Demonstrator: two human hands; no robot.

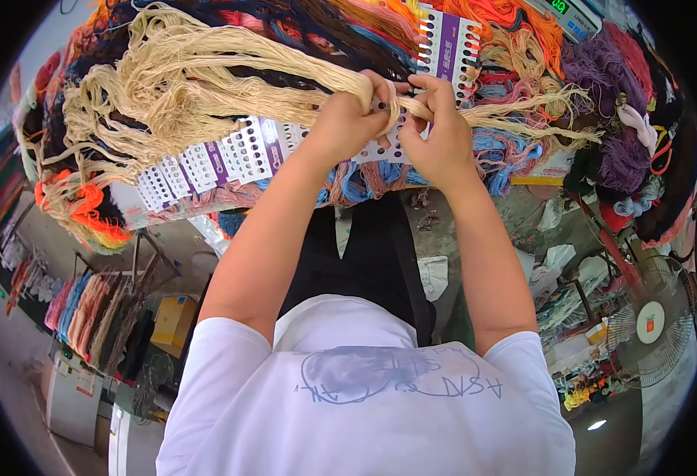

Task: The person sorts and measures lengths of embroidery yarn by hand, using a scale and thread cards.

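Basically both hands pinch one hank of cream-beige embroidery thread [206, 87] over a white punched thread-organiser card [245, 151].

Thread looks light, limp, tangle-prone; my read is it wants gripping as a gathered bundle near the card hole, not by loose ends. Left hand [348, 119] is closed round the bundle, wrist bent down; right hand [440, 135] pinches narrow, thumb and forefinger on the strands at the card edge. Both forearms reach forward, elbows tucked. Heaps of multicoloured skeins [602, 95] sit around.

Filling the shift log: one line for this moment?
left hand: grips beige thread bundle | right hand: pinches it over punched card
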